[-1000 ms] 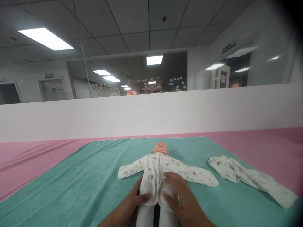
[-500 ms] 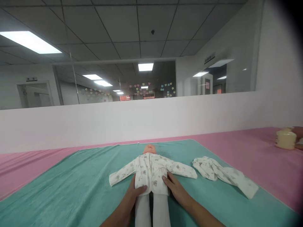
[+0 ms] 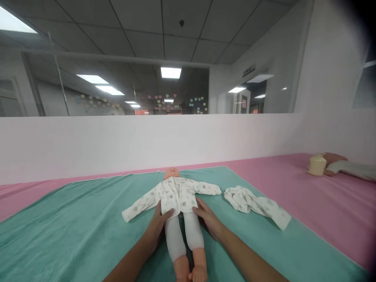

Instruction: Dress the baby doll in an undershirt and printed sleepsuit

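Observation:
A baby doll point(image 3: 184, 231) lies on its back on a teal towel point(image 3: 96, 203), head away from me and bare feet toward me. It wears a white printed baby jacket point(image 3: 172, 196), sleeves spread to both sides. My left hand point(image 3: 158, 221) is closed around the jacket's lower left side, thumb on top of the hem. On the other side my right hand point(image 3: 209, 217) grips the hem the same way. The fingers of both hands are partly hidden beside the doll's body. To the right lies a crumpled white printed garment point(image 3: 257, 205).
Pink cloth point(image 3: 264, 168) covers the surface around the towel. At the far right, a pale yellow bottle point(image 3: 316, 165) stands beside another doll point(image 3: 337, 158), partly in view. A white wall point(image 3: 147, 143) with windows above it rises behind.
The view has turned right and the doll lies at a slight slant, with its lower legs and feet now visible. Both hands keep their places at the jacket's sides.

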